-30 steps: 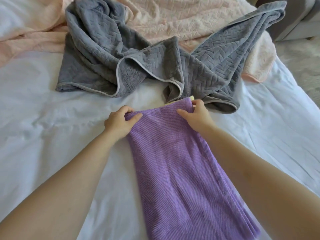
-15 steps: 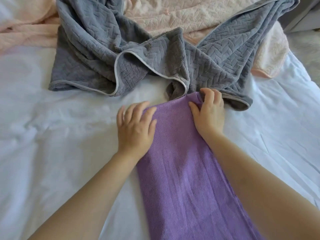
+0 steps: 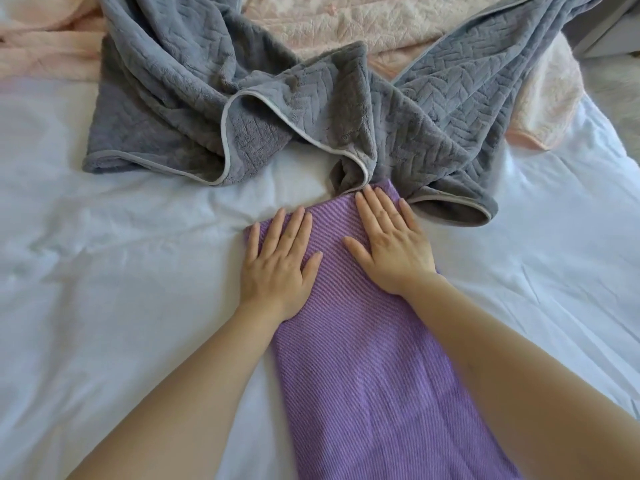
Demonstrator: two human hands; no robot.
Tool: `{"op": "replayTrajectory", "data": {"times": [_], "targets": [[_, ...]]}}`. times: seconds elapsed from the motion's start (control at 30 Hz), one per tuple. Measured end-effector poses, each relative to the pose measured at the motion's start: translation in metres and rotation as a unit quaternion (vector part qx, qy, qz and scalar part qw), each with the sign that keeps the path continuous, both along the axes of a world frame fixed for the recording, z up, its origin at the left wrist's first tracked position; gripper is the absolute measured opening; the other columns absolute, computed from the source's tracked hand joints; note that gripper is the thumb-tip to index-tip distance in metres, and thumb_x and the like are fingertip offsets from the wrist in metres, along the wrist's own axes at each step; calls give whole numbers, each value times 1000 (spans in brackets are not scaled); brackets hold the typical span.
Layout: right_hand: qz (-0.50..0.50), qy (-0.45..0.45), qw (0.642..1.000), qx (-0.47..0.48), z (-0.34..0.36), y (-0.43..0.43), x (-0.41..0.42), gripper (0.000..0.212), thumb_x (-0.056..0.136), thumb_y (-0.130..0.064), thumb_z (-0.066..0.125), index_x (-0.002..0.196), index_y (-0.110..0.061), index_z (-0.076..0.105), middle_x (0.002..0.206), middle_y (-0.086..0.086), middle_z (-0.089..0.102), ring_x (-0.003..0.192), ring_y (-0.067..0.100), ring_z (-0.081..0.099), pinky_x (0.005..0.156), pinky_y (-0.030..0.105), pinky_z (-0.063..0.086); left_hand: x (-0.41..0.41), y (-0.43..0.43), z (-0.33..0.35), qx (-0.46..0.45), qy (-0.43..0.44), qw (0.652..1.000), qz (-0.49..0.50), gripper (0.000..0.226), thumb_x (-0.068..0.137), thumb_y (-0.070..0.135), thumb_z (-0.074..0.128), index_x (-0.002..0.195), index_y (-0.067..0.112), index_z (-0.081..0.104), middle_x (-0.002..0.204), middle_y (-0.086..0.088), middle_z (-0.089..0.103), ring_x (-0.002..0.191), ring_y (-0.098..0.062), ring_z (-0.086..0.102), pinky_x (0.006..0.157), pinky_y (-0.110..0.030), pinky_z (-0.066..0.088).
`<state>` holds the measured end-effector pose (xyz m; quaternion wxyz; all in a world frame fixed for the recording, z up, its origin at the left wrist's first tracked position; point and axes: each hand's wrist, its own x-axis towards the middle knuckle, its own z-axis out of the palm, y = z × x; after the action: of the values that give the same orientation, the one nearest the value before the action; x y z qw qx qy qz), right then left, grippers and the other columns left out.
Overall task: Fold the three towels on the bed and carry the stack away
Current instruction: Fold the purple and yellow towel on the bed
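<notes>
Nearest me I count two bare forearms running up from the bottom edge, both cut off below the elbow. Under them lies one purple towel (image 3: 363,375), a long folded strip of fine ribbed cloth; its near end runs out of view at the bottom, so I cannot tell its full length. On its far end I see two hands, side by side and not touching. My left hand (image 3: 277,265) lies flat with fingers spread, palm down on the strip's left far corner, gripping nothing. My right hand (image 3: 391,244) is likewise flat and splayed on the right far corner, its fingertips at the towel's far edge. Both rest on the white sheet (image 3: 121,306) of the bed, which is softly wrinkled. Just beyond my right fingertips one grey towel (image 3: 242,109) sprawls unfolded, plush with a herringbone pattern and pale piped hem, touching the purple strip. Beyond that lies one pink towel (image 3: 540,98), quilted-looking, largely hidden under the grey one.
</notes>
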<state>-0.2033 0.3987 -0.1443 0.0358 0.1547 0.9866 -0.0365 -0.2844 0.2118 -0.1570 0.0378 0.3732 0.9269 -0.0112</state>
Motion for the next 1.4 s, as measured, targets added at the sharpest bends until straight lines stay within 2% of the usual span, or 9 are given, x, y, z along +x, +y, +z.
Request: {"op": "replayTrajectory", "data": {"times": [0.13,0.33,0.43,0.57,0.73,1.03,1.17,1.27,1.4], "targets": [[-14,7,999,-33,17,-1,11,64,97,-53,15,152,-22,5,160,-5,2,145,7,-7,120,34,-2,7,0,20,5,-24,1000,12,65,98,51,13,153,19,5,162,4,0,149,-18,-7,116,-44,-14],[18,14,997,-68,21,-48,86,62,96,-49,22,150,-18,21,157,-3,14,146,16,12,119,33,3,99,-19,38,48,-73,996,-10,59,95,46,27,146,17,39,155,0,30,145,-25,25,118,-50,13],[-17,-44,999,-7,17,-34,121,66,96,-56,17,151,-22,13,158,-7,8,145,10,4,119,33,1,114,-33,30,-11,-90,995,35,64,94,50,13,152,23,22,159,6,14,148,-20,10,119,-47,3],[-95,-28,994,-39,27,-26,155,67,95,-57,18,151,-23,1,159,-9,-5,145,11,-11,118,30,-7,134,-43,40,62,-71,993,66,62,93,49,26,146,20,37,156,-3,28,146,-28,22,117,-51,14],[-11,-43,998,-38,32,-62,225,65,95,-56,21,149,-21,22,155,-8,17,145,20,18,117,38,12,206,-81,37,46,-97,994,-34,59,92,54,35,144,26,41,154,4,31,143,-26,30,114,-54,26],[-74,-79,992,-62,14,-65,283,64,91,-65,0,143,-36,-23,153,-16,-23,145,11,-14,118,29,-8,243,-105,30,48,-94,994,41,64,91,55,30,145,23,39,154,-6,31,141,-34,30,112,-55,29],[-137,-34,985,-102,22,-69,280,68,94,-60,24,151,-31,0,160,-6,8,144,20,16,116,34,16,248,-107,34,108,-126,981,100,66,92,52,44,147,17,36,155,-14,28,137,-37,37,109,-50,34],[-260,42,929,-261,31,-70,273,66,93,-47,46,148,-20,21,147,10,34,130,29,39,104,39,34,253,-101,39,251,-210,927,182,75,88,30,66,148,6,29,152,-26,26,134,-41,38,103,-45,41],[-285,22,899,-331,44,-66,271,59,95,-32,52,146,-20,26,138,14,44,123,28,47,95,30,36,261,-97,48,271,-281,896,211,71,91,23,62,150,16,23,148,-26,26,131,-38,39,99,-37,41]]}}
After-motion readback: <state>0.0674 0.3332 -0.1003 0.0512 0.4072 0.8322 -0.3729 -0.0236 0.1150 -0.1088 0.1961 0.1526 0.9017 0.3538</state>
